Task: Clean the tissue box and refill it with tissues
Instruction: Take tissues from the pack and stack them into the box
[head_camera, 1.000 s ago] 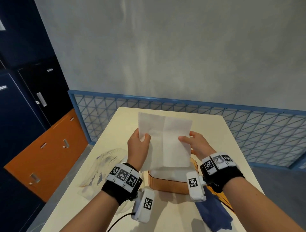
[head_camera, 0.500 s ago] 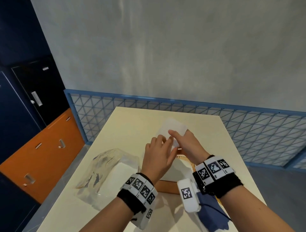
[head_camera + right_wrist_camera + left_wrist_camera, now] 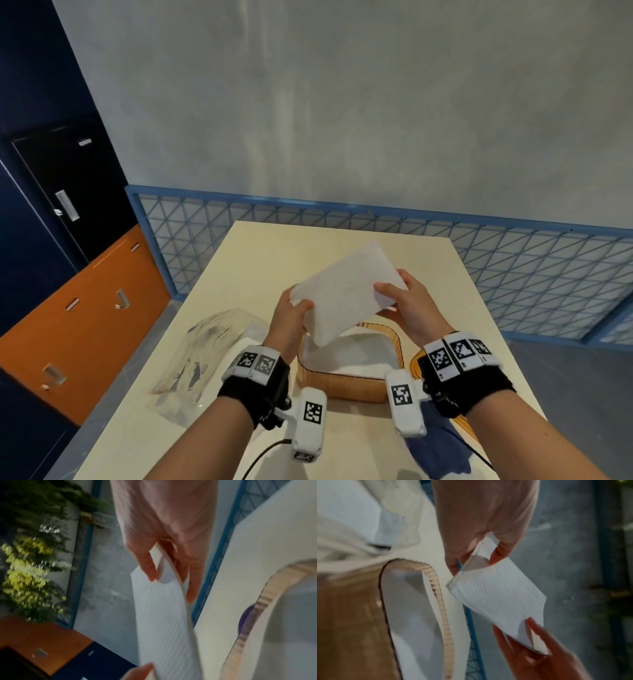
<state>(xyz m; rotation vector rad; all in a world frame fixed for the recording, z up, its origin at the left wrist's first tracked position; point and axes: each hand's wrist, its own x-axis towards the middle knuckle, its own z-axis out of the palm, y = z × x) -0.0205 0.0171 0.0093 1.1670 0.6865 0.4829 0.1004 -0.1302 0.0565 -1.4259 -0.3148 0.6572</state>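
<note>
A white folded tissue [image 3: 346, 294] is held in the air above the open wooden tissue box [image 3: 339, 385], tilted with its right end higher. My left hand [image 3: 291, 317] pinches its lower left edge, thumb on top. My right hand [image 3: 406, 301] pinches the right edge. The box holds white tissues [image 3: 352, 353] inside. In the left wrist view the tissue [image 3: 498, 601] spans between both hands beside the box rim [image 3: 436, 588]. In the right wrist view the tissue [image 3: 163, 622] is seen edge-on under my right fingers [image 3: 150, 573].
A clear plastic tissue wrapper [image 3: 205, 356] lies on the cream table [image 3: 260, 260] left of the box. A dark blue cloth [image 3: 435, 445] and a wooden lid [image 3: 419, 363] lie at the right. Blue mesh fencing [image 3: 513, 274] runs behind the table; orange drawers [image 3: 85, 325] stand left.
One second ago the tissue hung unfolded between both hands. The hands came together and folded it; now they hold the folded tissue apart, tilted over the box.
</note>
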